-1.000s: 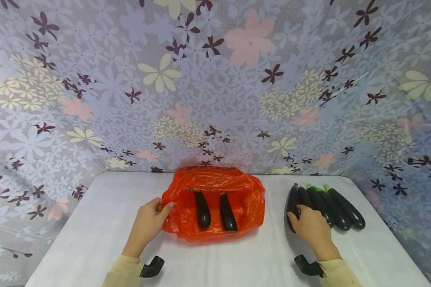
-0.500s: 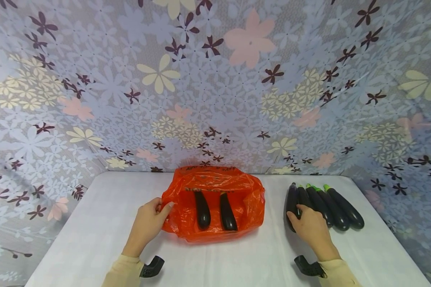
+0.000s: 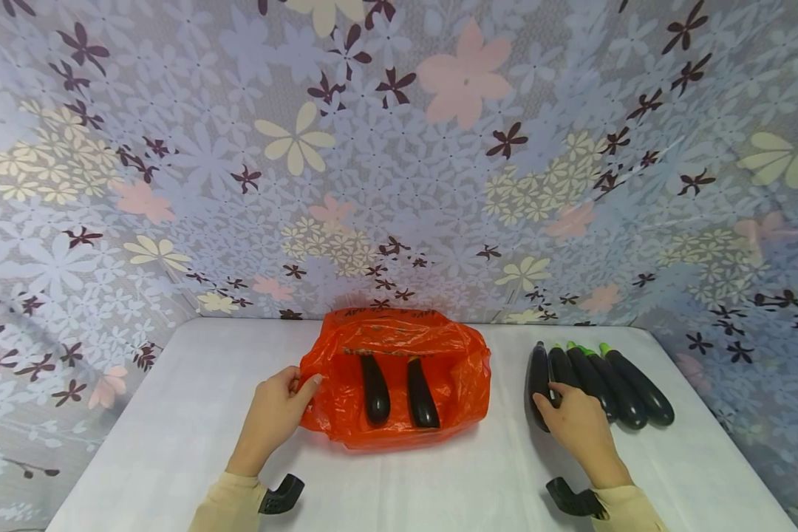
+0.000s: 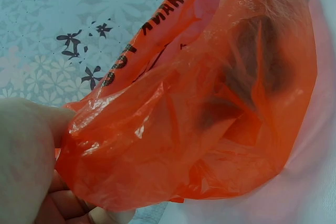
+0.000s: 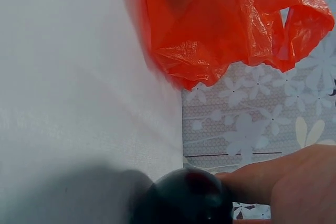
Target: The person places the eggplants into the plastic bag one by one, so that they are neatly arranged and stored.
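Observation:
In the head view my left hand (image 3: 274,415) pinches the left edge of a red plastic bag (image 3: 399,334). Its mouth faces me, and two dark eggplants, one on the left (image 3: 376,395) and one on the right (image 3: 422,403), lie inside. The left wrist view shows thumb and fingers on the thin red film (image 4: 152,150). My right hand (image 3: 577,425) grips the leftmost eggplant (image 3: 539,366) of a row on the right, the thumb across its lower part. The right wrist view shows that eggplant's rounded end (image 5: 184,198) against the thumb; the other fingers are mostly hidden there.
Several more eggplants (image 3: 641,384) with green stems lie side by side right of the held one. A white-covered table (image 3: 399,488) carries everything. Flowered fabric (image 3: 399,185) rises behind the table and along both sides. Black mounts sit at both wrists.
The leftmost eggplant's stem end has swung slightly left, opening a small gap from its neighbour. My left hand and the bag have stayed in place.

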Available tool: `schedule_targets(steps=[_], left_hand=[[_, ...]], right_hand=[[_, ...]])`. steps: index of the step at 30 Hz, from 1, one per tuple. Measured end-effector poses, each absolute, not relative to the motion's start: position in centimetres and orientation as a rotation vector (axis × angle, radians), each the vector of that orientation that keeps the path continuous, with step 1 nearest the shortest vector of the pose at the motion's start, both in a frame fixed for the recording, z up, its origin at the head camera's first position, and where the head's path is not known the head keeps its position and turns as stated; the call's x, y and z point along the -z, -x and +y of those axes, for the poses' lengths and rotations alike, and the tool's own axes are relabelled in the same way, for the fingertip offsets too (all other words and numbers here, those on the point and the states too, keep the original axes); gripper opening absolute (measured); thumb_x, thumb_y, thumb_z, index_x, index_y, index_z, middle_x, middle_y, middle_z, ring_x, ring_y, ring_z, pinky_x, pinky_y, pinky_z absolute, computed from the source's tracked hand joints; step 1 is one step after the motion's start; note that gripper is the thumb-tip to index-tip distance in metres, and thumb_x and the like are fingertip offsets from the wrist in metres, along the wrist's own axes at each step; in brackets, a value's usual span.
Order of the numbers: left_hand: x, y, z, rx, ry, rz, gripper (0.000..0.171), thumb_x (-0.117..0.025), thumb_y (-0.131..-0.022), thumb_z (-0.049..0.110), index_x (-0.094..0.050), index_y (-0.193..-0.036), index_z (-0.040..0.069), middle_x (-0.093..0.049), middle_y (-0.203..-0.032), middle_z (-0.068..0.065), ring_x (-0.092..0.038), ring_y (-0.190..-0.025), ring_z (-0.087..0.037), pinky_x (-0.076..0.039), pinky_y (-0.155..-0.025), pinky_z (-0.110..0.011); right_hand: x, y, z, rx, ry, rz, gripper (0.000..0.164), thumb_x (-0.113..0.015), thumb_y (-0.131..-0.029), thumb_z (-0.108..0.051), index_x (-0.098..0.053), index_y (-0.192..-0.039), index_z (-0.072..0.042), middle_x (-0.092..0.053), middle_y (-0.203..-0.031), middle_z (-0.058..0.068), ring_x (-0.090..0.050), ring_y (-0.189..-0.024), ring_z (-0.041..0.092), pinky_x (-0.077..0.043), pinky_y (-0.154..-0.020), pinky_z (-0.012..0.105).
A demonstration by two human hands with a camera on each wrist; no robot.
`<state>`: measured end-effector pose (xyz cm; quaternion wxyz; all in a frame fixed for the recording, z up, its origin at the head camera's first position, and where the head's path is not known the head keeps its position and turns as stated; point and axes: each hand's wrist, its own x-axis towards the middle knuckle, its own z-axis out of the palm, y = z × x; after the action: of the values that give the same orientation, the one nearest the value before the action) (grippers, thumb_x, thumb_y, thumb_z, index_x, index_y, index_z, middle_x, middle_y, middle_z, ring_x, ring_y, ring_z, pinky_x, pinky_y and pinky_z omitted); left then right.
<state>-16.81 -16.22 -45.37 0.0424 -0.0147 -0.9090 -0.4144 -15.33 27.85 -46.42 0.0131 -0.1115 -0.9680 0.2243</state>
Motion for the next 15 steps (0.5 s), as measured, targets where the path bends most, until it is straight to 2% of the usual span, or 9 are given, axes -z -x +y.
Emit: schedule_targets(steps=[7, 11, 15], left_hand=[[45.33, 16.76, -16.22, 1.272, 0.040, -2.785, 0.027, -0.064, -0.098, 0.030, -0.056, -0.086, 0.007, -0.048, -0.065, -0.003, -0.047, -0.059, -0.017, -0.038, -0.052, -0.025], [45.21, 16.71, -16.18, 1.276, 0.038, -2.785, 0.027, -0.064, -0.098, 0.030, -0.056, -0.086, 0.007, -0.048, -0.065, -0.003, -0.047, -0.059, -0.017, -0.038, -0.052, -0.025], [45.16, 16.66, -16.16, 1.271, 0.039, -2.784, 0.027, -0.064, -0.098, 0.030, -0.055, -0.085, 0.008, -0.047, -0.065, -0.003, -0.047, -0.059, -0.017, -0.038, -0.051, -0.025]], right_hand=[[46.56, 15.14, 27.89, -0.749, 0.355, -2.980, 0.054, -0.062, -0.097, -0.027, -0.056, -0.129, 0.015, -0.067, -0.110, 0.031, -0.067, -0.093, 0.044, -0.053, -0.073, 0.054], [46.53, 14.93, 27.93, -0.772, 0.354, -2.962, 0.054, -0.062, -0.097, -0.028, -0.056, -0.130, 0.015, -0.067, -0.111, 0.032, -0.064, -0.101, 0.049, -0.043, -0.090, 0.064], [46.40, 14.73, 28.02, -0.788, 0.353, -2.959, 0.055, -0.061, -0.098, -0.029, -0.055, -0.131, 0.014, -0.066, -0.113, 0.032, -0.059, -0.108, 0.052, -0.036, -0.094, 0.068]])
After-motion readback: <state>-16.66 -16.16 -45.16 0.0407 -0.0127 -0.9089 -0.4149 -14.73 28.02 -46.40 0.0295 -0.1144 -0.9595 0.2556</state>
